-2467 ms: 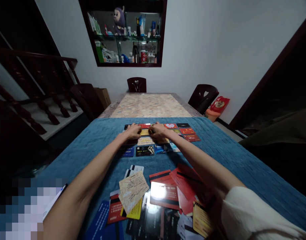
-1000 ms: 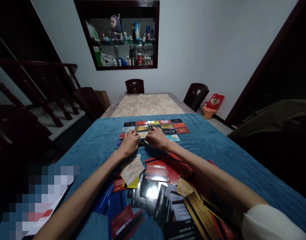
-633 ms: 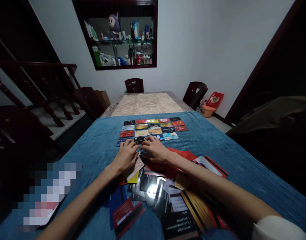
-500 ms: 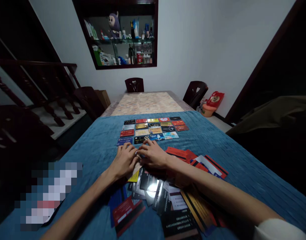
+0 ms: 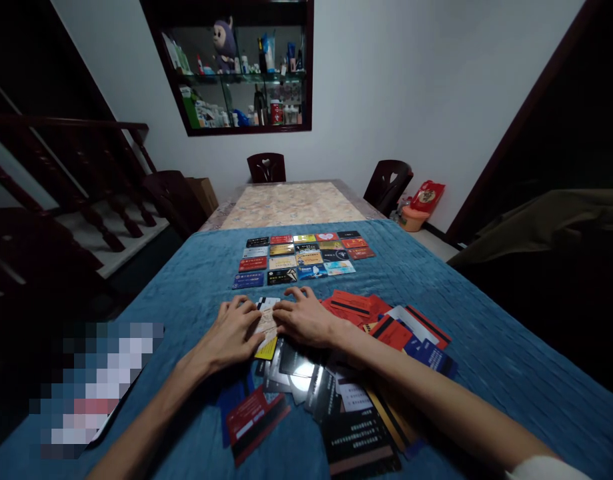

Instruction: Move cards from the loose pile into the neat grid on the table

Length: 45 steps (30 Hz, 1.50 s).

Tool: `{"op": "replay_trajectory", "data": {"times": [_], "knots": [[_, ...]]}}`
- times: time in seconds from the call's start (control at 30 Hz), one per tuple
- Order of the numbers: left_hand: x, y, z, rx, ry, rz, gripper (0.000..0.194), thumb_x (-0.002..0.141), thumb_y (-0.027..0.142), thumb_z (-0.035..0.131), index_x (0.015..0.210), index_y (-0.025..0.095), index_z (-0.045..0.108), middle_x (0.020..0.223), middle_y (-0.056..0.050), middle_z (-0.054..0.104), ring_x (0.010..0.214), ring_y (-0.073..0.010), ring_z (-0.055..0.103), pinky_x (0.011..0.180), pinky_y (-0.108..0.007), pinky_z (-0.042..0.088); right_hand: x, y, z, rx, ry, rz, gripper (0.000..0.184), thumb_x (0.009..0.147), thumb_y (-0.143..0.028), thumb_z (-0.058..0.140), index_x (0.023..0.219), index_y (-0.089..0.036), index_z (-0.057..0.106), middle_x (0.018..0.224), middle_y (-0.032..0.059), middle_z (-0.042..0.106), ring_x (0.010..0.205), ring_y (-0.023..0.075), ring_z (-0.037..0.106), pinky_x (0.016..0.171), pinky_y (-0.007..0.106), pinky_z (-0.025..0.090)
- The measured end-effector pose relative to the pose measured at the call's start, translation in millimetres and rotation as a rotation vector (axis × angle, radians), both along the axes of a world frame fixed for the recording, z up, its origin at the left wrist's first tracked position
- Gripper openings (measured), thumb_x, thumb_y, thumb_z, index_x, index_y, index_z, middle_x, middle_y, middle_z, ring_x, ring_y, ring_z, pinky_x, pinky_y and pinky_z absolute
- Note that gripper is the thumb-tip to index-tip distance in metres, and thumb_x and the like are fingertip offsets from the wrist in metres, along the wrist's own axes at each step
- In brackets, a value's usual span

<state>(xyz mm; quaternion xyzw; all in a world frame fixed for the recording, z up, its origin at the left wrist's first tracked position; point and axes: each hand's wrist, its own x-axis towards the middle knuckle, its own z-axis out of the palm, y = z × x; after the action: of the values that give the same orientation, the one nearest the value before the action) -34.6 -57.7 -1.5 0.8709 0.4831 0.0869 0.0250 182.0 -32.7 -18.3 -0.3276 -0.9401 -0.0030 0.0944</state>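
Left hand [image 5: 230, 333] and right hand [image 5: 306, 319] drew back to beige card [image 5: 268, 320].

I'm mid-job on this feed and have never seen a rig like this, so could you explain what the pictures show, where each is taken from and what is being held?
There is no machine here: a person works with bare hands. Every picture comes from one camera worn on the head, looking forward and down.

A blue cloth covers the near part of a table. Toward its far edge, cards lie in neat rows; nearer is a loose, overlapping pile. An object at the left is blurred out.

The left hand and right hand meet at a pale patterned card in the pile. Their fingers cover its sides, so I cannot tell whether it is gripped or just touched.
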Motion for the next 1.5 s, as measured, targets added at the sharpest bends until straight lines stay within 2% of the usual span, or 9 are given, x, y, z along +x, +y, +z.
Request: {"op": "replay_trajectory", "data": {"times": [0.13, 0.37, 0.47, 0.63, 0.83, 0.93, 1.07, 1.3, 1.5], "knots": [[1.5, 0.5, -2.1, -0.024, 0.002, -0.004, 0.022, 0.083, 0.033, 0.06, 0.101, 0.022, 0.067, 0.113, -0.009, 0.063, 0.115, -0.0295, 0.046, 0.094, -0.048, 0.038, 0.5, 1.1, -0.8, -0.007, 0.015, -0.02, 0.03, 0.095, -0.042, 0.054, 0.114, -0.021, 0.064, 0.127, 0.0102, 0.062, 0.123, 0.0321, 0.039, 0.093, 0.051, 0.035], [7.8, -1.6, -2.3, -0.037, -0.029, -0.001, 0.015, 0.087, 0.029, 0.056, 0.095, 0.02, 0.065, 0.109, -0.009, 0.063, 0.113, -0.0279, 0.047, 0.094, -0.047, 0.04, 0.7, 2.1, 2.4, -0.061, 0.009, -0.06, 0.032, 0.093, -0.042, 0.056, 0.114, -0.019, 0.065, 0.128, 0.0121, 0.059, 0.12, 0.0321, 0.041, 0.092, 0.049, 0.036], [8.3, -2.8, -3.5, -0.01, -0.034, -0.045, 0.015, 0.089, 0.028, 0.052, 0.092, 0.02, 0.065, 0.105, -0.009, 0.063, 0.111, -0.0267, 0.049, 0.092, -0.046, 0.041, 3.7, 4.0, 0.8, -0.092, 0.026, -0.056, 0.035, 0.092, -0.045, 0.058, 0.117, -0.02, 0.064, 0.129, 0.0115, 0.059, 0.119, 0.0319, 0.041, 0.092, 0.048, 0.035], [6.7, -3.6, -3.3, 0.067, 0.017, -0.167, 0.019, 0.092, 0.024, 0.046, 0.092, 0.02, 0.065, 0.097, -0.009, 0.066, 0.115, -0.0268, 0.049, 0.095, -0.045, 0.04, 6.7, 5.6, -0.2, -0.091, 0.041, -0.044, 0.029, 0.09, -0.039, 0.061, 0.112, -0.021, 0.066, 0.125, 0.0099, 0.062, 0.121, 0.0321, 0.04, 0.091, 0.046, 0.033], [3.6, -3.1, -0.1, 0.15, 0.018, -0.205, 0.025, 0.093, 0.021, 0.042, 0.092, 0.019, 0.067, 0.092, -0.008, 0.068, 0.116, -0.0273, 0.052, 0.097, -0.044, 0.04, 5.4, 6.0, -0.6, -0.066, 0.059, -0.039, 0.023, 0.093, -0.031, 0.057, 0.112, -0.021, 0.067, 0.119, 0.01, 0.065, 0.119, 0.0299, 0.042, 0.09, 0.043, 0.033], [2.8, -2.7, 0.8, 0.157, -0.006, -0.212, 0.025, 0.093, 0.021, 0.043, 0.094, 0.02, 0.068, 0.091, -0.008, 0.069, 0.114, -0.0275, 0.053, 0.095, -0.044, 0.041, 3.9, 6.9, -1.9, -0.041, 0.083, -0.062, 0.022, 0.097, -0.03, 0.051, 0.108, -0.022, 0.069, 0.112, 0.0095, 0.068, 0.116, 0.0278, 0.044, 0.088, 0.041, 0.032], [2.6, -1.8, -1.4, 0.167, -0.058, -0.204, 0.025, 0.092, 0.018, 0.044, 0.096, 0.02, 0.068, 0.09, -0.008, 0.07, 0.111, -0.0267, 0.055, 0.093, -0.043, 0.043, 2.2, 7.1, -2.7, -0.027, 0.112, -0.101, 0.02, 0.096, -0.026, 0.053, 0.105, -0.022, 0.07, 0.104, 0.0082, 0.071, 0.112, 0.0258, 0.047, 0.086, 0.038, 0.031], [-0.9, 3.6, -9.5, 0.158, -0.202, -0.188, 0.032, 0.089, 0.01, 0.043, 0.107, 0.019, 0.068, 0.101, -0.008, 0.07, 0.106, -0.0229, 0.056, 0.091, -0.04, 0.047, 2.4, 8.5, -5.1, -0.027, 0.183, -0.149, 0.017, 0.093, -0.019, 0.056, 0.1, -0.02, 0.071, 0.099, 0.0066, 0.073, 0.106, 0.0239, 0.051, 0.082, 0.035, 0.032], [-6.3, 12.0, -20.3, 0.17, -0.331, -0.19, 0.037, 0.087, 0.006, 0.043, 0.115, 0.015, 0.066, 0.102, -0.009, 0.069, 0.104, -0.0224, 0.056, 0.091, -0.041, 0.051, 3.7, 12.1, -11.2, -0.033, 0.252, -0.192, 0.019, 0.09, -0.014, 0.056, 0.102, -0.019, 0.07, 0.098, 0.0067, 0.073, 0.102, 0.0241, 0.053, 0.079, 0.034, 0.034]]}}
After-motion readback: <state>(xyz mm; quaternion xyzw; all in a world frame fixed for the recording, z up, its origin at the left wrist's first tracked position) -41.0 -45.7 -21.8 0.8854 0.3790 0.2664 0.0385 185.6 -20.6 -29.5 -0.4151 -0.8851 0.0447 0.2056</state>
